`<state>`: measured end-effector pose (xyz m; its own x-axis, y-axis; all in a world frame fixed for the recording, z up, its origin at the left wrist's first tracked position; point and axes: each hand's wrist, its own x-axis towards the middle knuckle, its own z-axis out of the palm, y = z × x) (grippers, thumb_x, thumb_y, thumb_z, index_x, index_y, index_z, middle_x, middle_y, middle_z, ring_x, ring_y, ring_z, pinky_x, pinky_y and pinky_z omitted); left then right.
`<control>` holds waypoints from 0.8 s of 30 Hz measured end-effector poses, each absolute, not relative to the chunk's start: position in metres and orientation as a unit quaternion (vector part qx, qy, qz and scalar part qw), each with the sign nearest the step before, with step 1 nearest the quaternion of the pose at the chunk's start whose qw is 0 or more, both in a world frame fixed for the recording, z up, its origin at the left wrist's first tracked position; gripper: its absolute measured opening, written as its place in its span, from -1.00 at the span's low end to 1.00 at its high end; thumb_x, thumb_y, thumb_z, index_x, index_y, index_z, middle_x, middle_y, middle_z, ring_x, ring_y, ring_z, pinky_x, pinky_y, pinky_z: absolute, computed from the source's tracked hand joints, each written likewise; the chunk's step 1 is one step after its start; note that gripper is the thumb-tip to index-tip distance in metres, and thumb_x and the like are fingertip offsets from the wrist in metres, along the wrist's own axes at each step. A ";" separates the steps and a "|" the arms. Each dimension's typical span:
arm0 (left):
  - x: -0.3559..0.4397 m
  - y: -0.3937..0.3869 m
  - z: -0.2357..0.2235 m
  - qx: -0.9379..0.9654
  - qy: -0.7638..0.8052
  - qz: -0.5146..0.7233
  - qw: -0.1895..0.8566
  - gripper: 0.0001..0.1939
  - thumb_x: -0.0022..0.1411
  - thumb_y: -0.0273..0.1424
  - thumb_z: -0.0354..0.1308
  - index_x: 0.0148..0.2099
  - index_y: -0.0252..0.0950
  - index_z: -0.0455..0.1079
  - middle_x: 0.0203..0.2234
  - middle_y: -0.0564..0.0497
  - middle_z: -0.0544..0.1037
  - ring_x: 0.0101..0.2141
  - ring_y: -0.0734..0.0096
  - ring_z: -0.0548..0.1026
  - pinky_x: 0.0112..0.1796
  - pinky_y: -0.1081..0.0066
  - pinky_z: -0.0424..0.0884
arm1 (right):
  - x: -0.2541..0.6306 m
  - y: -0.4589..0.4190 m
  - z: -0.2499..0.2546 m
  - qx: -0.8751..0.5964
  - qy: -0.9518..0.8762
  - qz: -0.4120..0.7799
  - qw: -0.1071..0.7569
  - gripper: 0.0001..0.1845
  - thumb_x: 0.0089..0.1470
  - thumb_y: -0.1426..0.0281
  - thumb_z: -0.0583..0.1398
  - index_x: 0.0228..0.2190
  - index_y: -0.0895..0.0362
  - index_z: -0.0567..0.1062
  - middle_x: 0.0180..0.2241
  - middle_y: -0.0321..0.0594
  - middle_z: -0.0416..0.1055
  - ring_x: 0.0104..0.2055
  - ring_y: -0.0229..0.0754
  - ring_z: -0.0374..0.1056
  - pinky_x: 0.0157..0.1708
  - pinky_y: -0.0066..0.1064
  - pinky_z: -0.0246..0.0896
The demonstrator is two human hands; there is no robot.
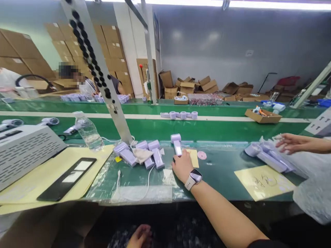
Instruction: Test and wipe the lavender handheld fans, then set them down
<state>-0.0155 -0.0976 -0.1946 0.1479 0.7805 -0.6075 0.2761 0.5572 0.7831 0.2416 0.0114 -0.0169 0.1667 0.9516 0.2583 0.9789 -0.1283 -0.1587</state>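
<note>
My right hand (182,165), with a smartwatch on its wrist, lies on the green bench, fingers closed round the lower end of a pale purple handheld device (177,144) standing out from the hand. Just left of it is a cluster of several similar purple devices (144,155) with a white cable (148,179) trailing toward me. My left hand (139,236) rests low in my lap, fingers curled, holding nothing that I can see.
A co-worker's hand (292,143) reaches over more purple devices (269,156) at the right. A water bottle (88,132), a grey perforated box (26,148), yellow sheets (263,181) and a slanted metal post (103,75) stand around. A green conveyor (207,127) runs behind.
</note>
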 end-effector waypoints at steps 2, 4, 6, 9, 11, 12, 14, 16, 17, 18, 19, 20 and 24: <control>-0.014 -0.101 -0.201 0.415 0.606 0.228 0.639 -0.40 -0.34 0.23 0.30 -0.37 -0.07 0.37 -0.46 0.05 0.51 -0.31 0.03 0.57 -0.11 0.07 0.47 | 0.215 -0.009 -0.022 -0.730 -0.667 -0.037 0.146 -0.65 0.25 0.19 0.27 -0.11 0.21 0.60 0.21 0.29 0.33 0.20 0.26 0.32 0.11 0.07 0.28; -0.016 -0.104 -0.207 0.403 0.605 0.231 0.647 -0.39 -0.34 0.15 0.36 -0.32 -0.15 0.39 -0.42 -0.01 0.54 -0.32 0.10 0.56 -0.14 0.12 0.50 | 0.198 -0.025 -0.022 -0.708 -0.689 -0.031 0.148 -0.60 0.26 0.22 0.25 -0.03 0.28 0.59 0.33 0.39 0.15 0.36 0.41 0.11 0.22 0.23 0.10; -0.019 -0.107 -0.210 0.393 0.607 0.229 0.652 -0.41 -0.29 0.07 0.40 -0.30 -0.21 0.41 -0.40 -0.04 0.56 -0.33 0.16 0.56 -0.17 0.16 0.52 | 0.192 -0.038 -0.016 -0.682 -0.715 -0.031 0.152 -0.60 0.30 0.34 0.20 0.05 0.33 0.54 0.42 0.35 -0.02 0.47 0.37 -0.14 0.34 0.30 -0.13; -0.023 -0.110 -0.210 0.387 0.606 0.232 0.655 -0.48 -0.22 -0.03 0.42 -0.29 -0.24 0.43 -0.40 -0.05 0.57 -0.34 0.20 0.56 -0.20 0.22 0.53 | 0.192 -0.052 0.007 -0.568 -0.794 -0.123 0.177 -0.60 0.32 0.52 0.06 0.10 0.38 0.50 0.43 0.25 -0.02 0.51 0.23 -0.20 0.41 0.28 -0.23; -0.024 -0.109 -0.210 0.385 0.605 0.235 0.656 -0.53 -0.18 -0.07 0.43 -0.28 -0.24 0.43 -0.40 -0.04 0.57 -0.34 0.21 0.56 -0.21 0.24 0.53 | 0.196 -0.058 0.026 -0.457 -0.834 -0.241 0.194 -0.58 0.30 0.56 0.01 0.06 0.43 0.52 0.38 0.26 0.12 0.48 0.23 -0.09 0.40 0.27 -0.12; -0.024 -0.109 -0.210 0.384 0.605 0.236 0.656 -0.55 -0.15 -0.09 0.42 -0.28 -0.24 0.42 -0.40 -0.04 0.57 -0.34 0.22 0.56 -0.21 0.25 0.53 | 0.198 -0.060 0.035 -0.410 -0.840 -0.294 0.198 -0.57 0.30 0.57 -0.01 0.04 0.44 0.53 0.35 0.25 0.18 0.46 0.23 -0.02 0.39 0.26 -0.05; -0.023 -0.107 -0.210 0.381 0.605 0.239 0.657 -0.57 -0.11 -0.11 0.41 -0.27 -0.24 0.42 -0.39 -0.03 0.57 -0.33 0.23 0.56 -0.21 0.26 0.53 | 0.202 -0.063 0.051 -0.354 -0.839 -0.363 0.198 -0.55 0.30 0.58 -0.04 0.05 0.42 0.52 0.31 0.17 0.27 0.42 0.19 0.08 0.39 0.21 0.02; -0.022 -0.106 -0.211 0.377 0.603 0.242 0.660 -0.58 -0.11 -0.13 0.40 -0.26 -0.24 0.41 -0.39 -0.03 0.56 -0.34 0.23 0.56 -0.22 0.26 0.52 | 0.204 -0.063 0.062 -0.330 -0.835 -0.394 0.196 -0.54 0.31 0.59 -0.05 0.07 0.38 0.52 0.28 0.09 0.33 0.40 0.13 0.13 0.40 0.17 0.05; -0.022 -0.106 -0.212 0.376 0.602 0.242 0.662 -0.58 -0.12 -0.14 0.40 -0.26 -0.24 0.41 -0.39 -0.03 0.56 -0.34 0.23 0.56 -0.22 0.27 0.52 | 0.205 -0.064 0.065 -0.325 -0.834 -0.400 0.196 -0.54 0.31 0.59 -0.05 0.08 0.37 0.52 0.28 0.07 0.34 0.39 0.12 0.14 0.40 0.16 0.07; -0.022 -0.106 -0.213 0.376 0.600 0.241 0.664 -0.59 -0.13 -0.15 0.39 -0.26 -0.24 0.41 -0.39 -0.03 0.57 -0.34 0.22 0.56 -0.22 0.26 0.52 | 0.206 -0.064 0.067 -0.324 -0.835 -0.400 0.196 -0.54 0.31 0.59 -0.05 0.08 0.36 0.51 0.28 0.06 0.34 0.39 0.13 0.15 0.39 0.17 0.09; -0.022 -0.106 -0.214 0.375 0.599 0.240 0.665 -0.59 -0.13 -0.15 0.38 -0.27 -0.24 0.41 -0.38 -0.04 0.57 -0.34 0.22 0.57 -0.23 0.26 0.52 | 0.206 -0.064 0.069 -0.325 -0.837 -0.394 0.198 -0.54 0.31 0.58 -0.04 0.08 0.36 0.51 0.28 0.06 0.33 0.40 0.13 0.14 0.38 0.18 0.10; -0.022 -0.106 -0.215 0.376 0.598 0.238 0.666 -0.60 -0.14 -0.16 0.37 -0.27 -0.24 0.41 -0.38 -0.04 0.57 -0.34 0.21 0.57 -0.23 0.26 0.52 | 0.206 -0.064 0.070 -0.327 -0.840 -0.382 0.201 -0.54 0.31 0.58 -0.04 0.09 0.36 0.50 0.29 0.08 0.32 0.41 0.14 0.12 0.38 0.20 0.10; -0.023 -0.105 -0.218 0.381 0.595 0.234 0.667 -0.61 -0.17 -0.18 0.35 -0.27 -0.24 0.42 -0.39 -0.01 0.57 -0.34 0.23 0.56 -0.22 0.26 0.51 | 0.207 -0.061 0.067 -0.340 -0.873 -0.285 0.203 -0.57 0.30 0.58 0.01 0.09 0.36 0.50 0.35 0.15 0.22 0.46 0.15 -0.02 0.42 0.24 -0.10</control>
